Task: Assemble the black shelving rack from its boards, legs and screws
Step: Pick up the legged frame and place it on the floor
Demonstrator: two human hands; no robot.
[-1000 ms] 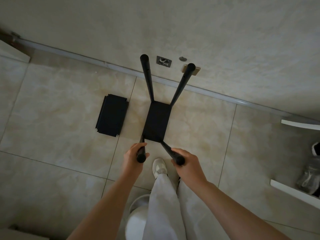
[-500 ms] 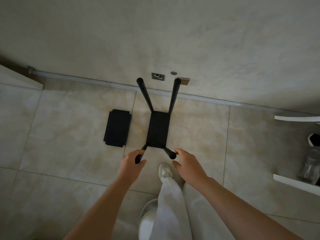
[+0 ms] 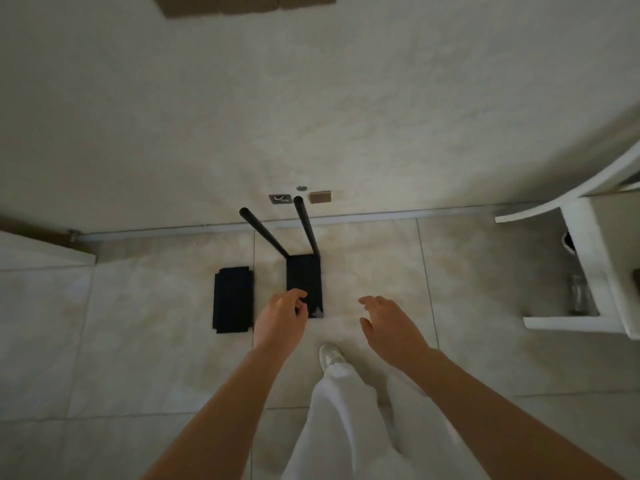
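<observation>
Both hands, left (image 3: 282, 315) and right (image 3: 388, 323), are seen released from the legs (image 3: 306, 223), open and empty. Leg fitting is judged finished; spare boards (image 3: 232, 299) remain unfitted.

No words to read

There are no letters, numbers, brand names or signs clear enough to read on anything here.

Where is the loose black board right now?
The loose black board lies flat on the tiled floor, just left of the half-built rack and beside the left hand, not far from the wall.
</observation>
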